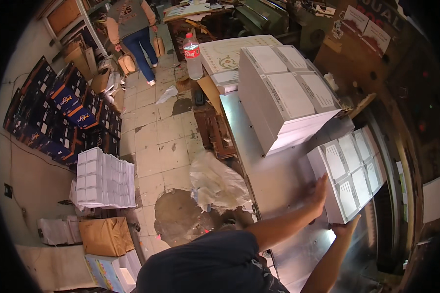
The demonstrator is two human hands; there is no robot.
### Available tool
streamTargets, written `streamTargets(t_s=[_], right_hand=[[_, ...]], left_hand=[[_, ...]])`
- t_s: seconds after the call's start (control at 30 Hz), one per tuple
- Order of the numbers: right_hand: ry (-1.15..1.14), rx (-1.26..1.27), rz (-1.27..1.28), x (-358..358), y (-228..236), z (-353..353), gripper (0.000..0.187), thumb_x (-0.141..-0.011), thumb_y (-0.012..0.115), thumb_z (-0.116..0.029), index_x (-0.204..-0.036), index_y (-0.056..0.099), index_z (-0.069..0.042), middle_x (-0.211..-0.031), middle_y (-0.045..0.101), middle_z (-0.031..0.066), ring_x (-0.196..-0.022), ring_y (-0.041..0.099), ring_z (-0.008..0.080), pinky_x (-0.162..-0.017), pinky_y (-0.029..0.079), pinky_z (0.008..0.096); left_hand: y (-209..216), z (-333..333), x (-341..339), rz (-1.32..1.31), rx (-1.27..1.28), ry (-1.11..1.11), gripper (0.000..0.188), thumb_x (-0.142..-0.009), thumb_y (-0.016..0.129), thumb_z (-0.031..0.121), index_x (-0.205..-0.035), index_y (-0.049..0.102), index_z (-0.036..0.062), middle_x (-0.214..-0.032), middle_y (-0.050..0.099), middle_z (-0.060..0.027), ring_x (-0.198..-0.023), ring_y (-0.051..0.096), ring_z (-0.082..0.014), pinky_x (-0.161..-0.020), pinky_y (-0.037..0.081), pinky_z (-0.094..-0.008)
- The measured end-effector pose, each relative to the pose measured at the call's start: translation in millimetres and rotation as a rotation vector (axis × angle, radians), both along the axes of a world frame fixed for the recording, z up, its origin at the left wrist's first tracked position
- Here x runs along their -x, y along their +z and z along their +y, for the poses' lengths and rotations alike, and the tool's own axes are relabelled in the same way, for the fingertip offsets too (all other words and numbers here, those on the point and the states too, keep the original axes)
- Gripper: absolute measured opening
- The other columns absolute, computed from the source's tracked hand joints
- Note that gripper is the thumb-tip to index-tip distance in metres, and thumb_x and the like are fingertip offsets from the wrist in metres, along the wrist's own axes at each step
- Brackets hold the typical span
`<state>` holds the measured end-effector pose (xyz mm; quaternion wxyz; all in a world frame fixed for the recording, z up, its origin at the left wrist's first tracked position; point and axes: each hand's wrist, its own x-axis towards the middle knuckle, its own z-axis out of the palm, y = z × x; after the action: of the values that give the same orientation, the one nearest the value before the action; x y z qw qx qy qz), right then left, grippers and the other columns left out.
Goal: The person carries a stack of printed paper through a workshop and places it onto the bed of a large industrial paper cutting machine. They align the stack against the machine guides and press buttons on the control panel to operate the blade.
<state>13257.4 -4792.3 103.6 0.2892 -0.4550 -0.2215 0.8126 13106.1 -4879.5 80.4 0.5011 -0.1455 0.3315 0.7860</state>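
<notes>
A thick stack of printed sheets (349, 172), white label-like panels on grey, lies on the metal tabletop (274, 183) at the right. My left hand (319, 196) rests flat against its left side, fingers stretched along the paper edges. At the near end, my right hand (345, 227) presses on the stack's lower edge with thumb and fingers spread apart; part of its fingers is hard to see. Beyond my hands stands a taller stack of similar printed sheets (287, 97), apart from the one I touch.
A clear bottle with a red cap (192, 57) stands near a patterned board (220, 53). Dark boxes (63, 110), a paper pile (102, 178) and a brown package (106, 236) line the left. Crumpled plastic (217, 180) lies beside the table. Another person (136, 36) walks away carrying two brown bundles.
</notes>
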Motion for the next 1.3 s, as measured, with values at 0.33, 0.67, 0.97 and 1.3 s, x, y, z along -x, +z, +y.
streamTargets(t_s=[0.33, 0.67, 0.97, 1.3], right_hand=[[0.175, 0.106, -0.145, 7.3, 44.3, 10.6, 0.085, -0.075, 0.038, -0.09, -0.124, 0.061, -0.024, -0.131, 0.056, 0.0039, -0.121, 0.048, 0.0281, -0.09, 0.037, 0.0525], [0.151, 0.203, -0.182, -25.7, -1.9, 46.8, 0.08, -0.075, 0.044, -0.087, -0.12, 0.062, -0.024, -0.123, 0.059, -0.0012, -0.106, 0.054, 0.0219, -0.081, 0.039, 0.0393], [0.102, -0.073, 0.36, -24.1, -24.2, 61.1, 0.114, -0.079, 0.046, -0.082, -0.147, 0.028, 0.008, -0.151, 0.038, 0.0176, -0.138, 0.037, 0.032, -0.116, 0.028, 0.0446], [0.007, -0.136, 0.416, -11.8, -9.6, 179.9, 0.106, -0.083, 0.052, -0.076, -0.146, 0.03, 0.007, -0.15, 0.036, 0.0247, -0.136, 0.039, 0.0379, -0.113, 0.032, 0.0474]], left_hand=[[-7.7, -6.6, -33.0, 0.015, 0.149, -0.04, 0.079, -0.086, 0.051, 0.068, -0.14, 0.041, 0.0121, -0.134, 0.048, -0.0059, -0.133, 0.038, -0.0199, -0.11, 0.025, -0.0449], [-52.1, 4.1, -70.3, -0.282, -0.048, -0.174, 0.089, -0.084, 0.047, 0.076, -0.133, 0.044, 0.0016, -0.127, 0.057, -0.0139, -0.119, 0.053, -0.0286, -0.112, 0.024, -0.0523], [-15.1, 30.8, -1.1, -0.062, 0.001, 0.037, 0.096, -0.078, 0.052, 0.08, -0.134, 0.045, 0.002, -0.13, 0.053, -0.0122, -0.12, 0.051, -0.0266, -0.1, 0.043, -0.0464], [48.9, 35.6, 2.9, 0.118, -0.015, -0.132, 0.104, -0.077, 0.052, 0.081, -0.148, 0.031, 0.0077, -0.145, 0.041, -0.0136, -0.131, 0.042, -0.0322, -0.105, 0.038, -0.0519]])
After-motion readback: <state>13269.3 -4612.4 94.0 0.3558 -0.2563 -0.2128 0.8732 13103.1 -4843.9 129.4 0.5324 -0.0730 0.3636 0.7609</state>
